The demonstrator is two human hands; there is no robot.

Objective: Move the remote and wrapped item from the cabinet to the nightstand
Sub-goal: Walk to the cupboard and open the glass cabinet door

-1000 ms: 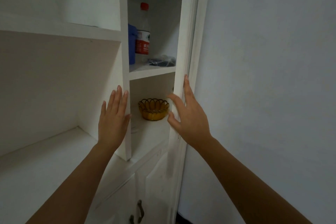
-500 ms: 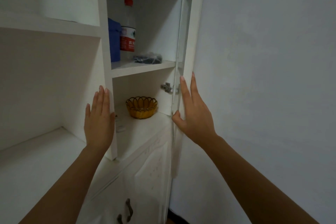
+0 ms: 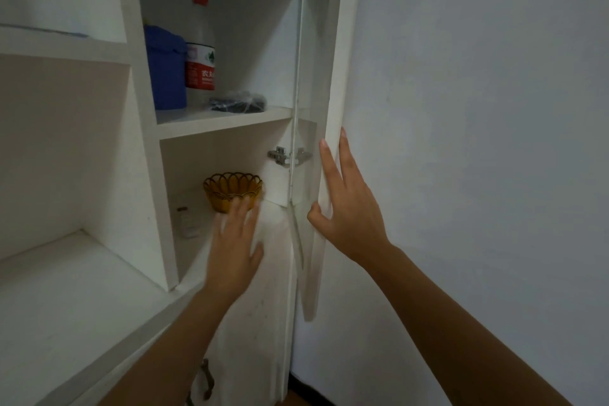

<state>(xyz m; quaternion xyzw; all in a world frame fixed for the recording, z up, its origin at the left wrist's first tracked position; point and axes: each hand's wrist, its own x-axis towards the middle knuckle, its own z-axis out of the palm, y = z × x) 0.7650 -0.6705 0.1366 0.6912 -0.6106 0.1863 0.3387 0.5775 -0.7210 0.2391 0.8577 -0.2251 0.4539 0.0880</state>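
Observation:
A dark item wrapped in clear plastic (image 3: 238, 101) lies on the upper shelf of the white cabinet (image 3: 224, 122). On the lower shelf a small white, remote-like object (image 3: 188, 222) lies at the left, blurred. My left hand (image 3: 234, 249) is open, fingers spread, reaching into the lower compartment just in front of a yellow basket (image 3: 232, 189). My right hand (image 3: 347, 208) lies flat on the edge of the swung-open glass cabinet door (image 3: 311, 175), thumb hooked round its edge, holding it back.
A blue container (image 3: 166, 71) and a clear bottle with a red cap and label (image 3: 200, 53) stand on the upper shelf. An open white shelf (image 3: 66, 290) lies to the left. A bare wall (image 3: 478, 142) is on the right. Lower door handles (image 3: 204, 382) show below.
The cabinet door has swung further open to the right under my right hand. My left hand has left the divider panel and moved right into the lower compartment, towards the basket.

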